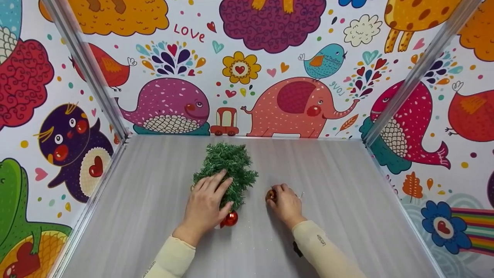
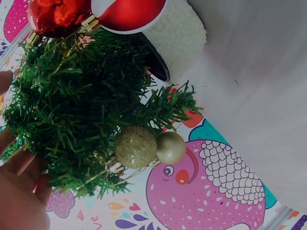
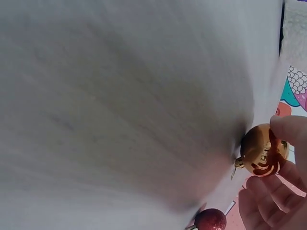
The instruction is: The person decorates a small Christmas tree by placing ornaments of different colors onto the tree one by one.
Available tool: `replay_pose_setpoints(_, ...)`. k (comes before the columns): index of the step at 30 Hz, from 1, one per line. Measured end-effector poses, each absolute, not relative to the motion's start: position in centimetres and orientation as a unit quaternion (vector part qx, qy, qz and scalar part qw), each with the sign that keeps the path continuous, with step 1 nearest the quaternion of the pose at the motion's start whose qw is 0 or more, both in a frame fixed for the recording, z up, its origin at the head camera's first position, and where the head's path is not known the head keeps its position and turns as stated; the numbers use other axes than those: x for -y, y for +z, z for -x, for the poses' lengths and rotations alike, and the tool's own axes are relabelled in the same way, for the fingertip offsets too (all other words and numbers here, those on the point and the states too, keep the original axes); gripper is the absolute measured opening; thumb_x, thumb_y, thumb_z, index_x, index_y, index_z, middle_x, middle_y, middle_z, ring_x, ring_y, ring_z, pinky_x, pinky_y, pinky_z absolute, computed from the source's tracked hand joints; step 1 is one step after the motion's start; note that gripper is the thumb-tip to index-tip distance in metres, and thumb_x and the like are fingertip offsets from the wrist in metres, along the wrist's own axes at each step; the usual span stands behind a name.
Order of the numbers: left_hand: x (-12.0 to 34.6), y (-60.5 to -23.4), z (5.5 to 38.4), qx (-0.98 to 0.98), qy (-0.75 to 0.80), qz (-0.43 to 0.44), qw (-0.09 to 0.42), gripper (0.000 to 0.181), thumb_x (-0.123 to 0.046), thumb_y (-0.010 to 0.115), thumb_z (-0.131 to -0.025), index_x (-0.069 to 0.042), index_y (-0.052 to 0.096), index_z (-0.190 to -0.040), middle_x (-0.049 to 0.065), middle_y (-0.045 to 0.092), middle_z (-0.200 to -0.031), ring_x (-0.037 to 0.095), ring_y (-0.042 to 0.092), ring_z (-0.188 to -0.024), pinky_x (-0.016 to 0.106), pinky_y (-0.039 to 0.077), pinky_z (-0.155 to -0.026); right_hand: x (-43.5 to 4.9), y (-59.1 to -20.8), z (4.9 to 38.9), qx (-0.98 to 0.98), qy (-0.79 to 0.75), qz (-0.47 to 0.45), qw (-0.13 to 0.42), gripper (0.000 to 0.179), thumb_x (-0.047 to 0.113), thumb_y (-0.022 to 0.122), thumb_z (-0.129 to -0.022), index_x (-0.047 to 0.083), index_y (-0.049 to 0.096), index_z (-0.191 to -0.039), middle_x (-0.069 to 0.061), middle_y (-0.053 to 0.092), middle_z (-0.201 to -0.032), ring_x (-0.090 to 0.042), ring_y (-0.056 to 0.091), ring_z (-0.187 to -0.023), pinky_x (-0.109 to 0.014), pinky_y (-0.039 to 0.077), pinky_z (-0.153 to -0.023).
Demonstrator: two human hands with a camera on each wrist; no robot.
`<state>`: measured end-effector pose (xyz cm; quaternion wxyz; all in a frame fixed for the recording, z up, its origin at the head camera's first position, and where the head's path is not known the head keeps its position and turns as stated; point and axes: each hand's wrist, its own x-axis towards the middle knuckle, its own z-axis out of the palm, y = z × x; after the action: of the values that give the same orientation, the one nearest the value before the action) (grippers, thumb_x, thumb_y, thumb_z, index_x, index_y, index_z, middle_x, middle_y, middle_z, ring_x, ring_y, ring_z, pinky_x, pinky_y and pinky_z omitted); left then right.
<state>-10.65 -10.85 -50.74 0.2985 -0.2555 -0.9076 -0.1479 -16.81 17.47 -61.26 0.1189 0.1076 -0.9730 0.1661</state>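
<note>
1. Resting on a miniature artificial Christmas tree (image 1: pixel 235 162), the left hand (image 1: pixel 206 199) has its fingers extended and slightly spread, not curled round it.
2. The tree is on the grey tabletop (image 1: pixel 332 173), with a glossy red bauble (image 1: pixel 230 218) and a glittery gold bauble (image 2: pixel 136 146) among its branches.
3. The right hand (image 1: pixel 287 204) pinches a shiny gold bauble (image 3: pixel 261 149) near a dark-red bauble (image 3: pixel 210 220).

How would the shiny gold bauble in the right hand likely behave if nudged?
The gold bauble would probably roll, being round. Its glossy, mirror-like surface suggests it may slip against the right hand. The small cap on one side might make its roll uneven.
</note>
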Motion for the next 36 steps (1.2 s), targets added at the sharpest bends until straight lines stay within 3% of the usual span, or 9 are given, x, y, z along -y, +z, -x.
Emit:
replay_pose_setpoints(9,10.22,-50.99,10.64,0.916,-0.135,0.229,0.299,0.062,-0.040,0.079,-0.081,-0.014,0.061,-0.135,0.010,0.046,-0.149,0.030,0.056,-0.121,0.045,0.034,-0.110,-17.51,-61.31,16.82,0.969,0.171,-0.122,0.130,0.043,0.026,0.083,-0.081,0.008,0.067,-0.117,-0.009,0.063,-0.105,-0.029,0.064,-0.093,-0.048,0.054,-0.079)
replay_pose_setpoints(17,10.08,-50.78,10.79,0.907,-0.143,0.240,0.317,0.061,-0.034,0.082,-0.078,-0.012,0.063,-0.131,0.013,0.052,-0.144,0.030,0.057,-0.120,0.047,0.037,-0.108,-17.66,-61.25,16.78,0.970,0.155,-0.125,0.142,0.043,0.027,0.084,-0.080,0.008,0.067,-0.115,-0.009,0.064,-0.103,-0.030,0.066,-0.088,-0.047,0.056,-0.072)
replay_pose_setpoints(36,10.19,-50.81,10.78,0.908,-0.146,0.242,0.310,0.062,-0.032,0.083,-0.076,-0.011,0.063,-0.131,0.013,0.050,-0.145,0.030,0.053,-0.124,0.046,0.036,-0.108,-17.72,-61.44,16.74,0.969,0.148,-0.128,0.148,0.043,0.027,0.084,-0.080,0.007,0.067,-0.115,-0.009,0.063,-0.102,-0.030,0.066,-0.086,-0.047,0.056,-0.072)
